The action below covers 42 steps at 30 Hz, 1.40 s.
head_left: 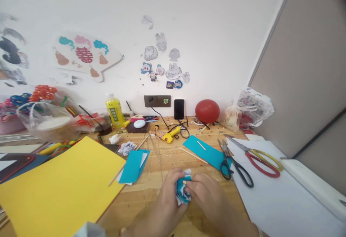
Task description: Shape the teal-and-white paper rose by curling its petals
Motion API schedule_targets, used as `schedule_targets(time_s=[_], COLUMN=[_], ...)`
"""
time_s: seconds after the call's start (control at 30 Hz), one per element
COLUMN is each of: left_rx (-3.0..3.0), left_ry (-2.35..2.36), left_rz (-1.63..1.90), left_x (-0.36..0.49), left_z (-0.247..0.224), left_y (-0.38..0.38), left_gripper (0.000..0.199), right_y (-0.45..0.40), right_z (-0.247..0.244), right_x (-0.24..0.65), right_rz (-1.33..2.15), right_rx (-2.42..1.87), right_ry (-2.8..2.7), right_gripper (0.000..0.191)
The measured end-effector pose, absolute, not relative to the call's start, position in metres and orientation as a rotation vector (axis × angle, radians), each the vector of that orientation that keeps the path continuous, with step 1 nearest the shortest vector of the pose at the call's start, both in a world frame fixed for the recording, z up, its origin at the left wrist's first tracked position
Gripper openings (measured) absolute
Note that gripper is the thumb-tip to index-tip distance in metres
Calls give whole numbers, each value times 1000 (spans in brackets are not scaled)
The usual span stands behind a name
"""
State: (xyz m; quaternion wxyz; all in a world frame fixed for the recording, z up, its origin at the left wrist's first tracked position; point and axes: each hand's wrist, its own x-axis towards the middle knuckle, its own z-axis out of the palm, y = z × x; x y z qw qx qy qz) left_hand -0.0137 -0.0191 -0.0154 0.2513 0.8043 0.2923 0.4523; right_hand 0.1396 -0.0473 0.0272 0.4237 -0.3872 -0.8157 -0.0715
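Note:
A crumpled bundle of blue and white paper (183,193) is held low in the middle of the view. My left hand (169,195) wraps round its left side, thumb and fingers pressed against it. From the right, my right hand (204,190) pinches a small pale wooden piece (185,182) against the bundle's top. Part of the bundle is hidden by my fingers. Cut blue paper (130,166) with white sheets under it lies left of my hands. Another blue strip (202,150) lies to the right, a short pale stick on it.
Yellow sheet (65,179) at left; black-handled scissors (235,166) and red-and-yellow-handled scissors (259,157) at right on white paper (286,197). Behind stand a yellow glue gun (171,135), bottle (115,111), phone (179,109) and red balloon (207,111).

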Motion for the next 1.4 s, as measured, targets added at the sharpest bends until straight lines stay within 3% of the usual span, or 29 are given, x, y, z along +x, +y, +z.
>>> schedule_targets(time_s=[0.27,0.6,0.93,1.17,1.4], left_rx=[2199,2180,2202,2232,2255], left_ry=[777,777,766,736,728], left_rz=[1258,1306,1258,1276,1249], left_x=[-13,-11,-12,-12,-15], left_z=[-11,-8,-12,-6,-10], left_y=[-19,-21,-20,-20,-21], left_gripper=[63,54,59,60,63], right_y=[-50,-48,-47,-48,-52], right_z=[38,35,40,41,46], right_x=[138,145,140,142,144], right_rz=[-319,-463,-540,-632,-614], right_rx=[-1009,-957,-1022,-983,-905], right_ry=[-2045,-2019,-2035,-2065,-2127], right_gripper=[30,24,39,30,33])
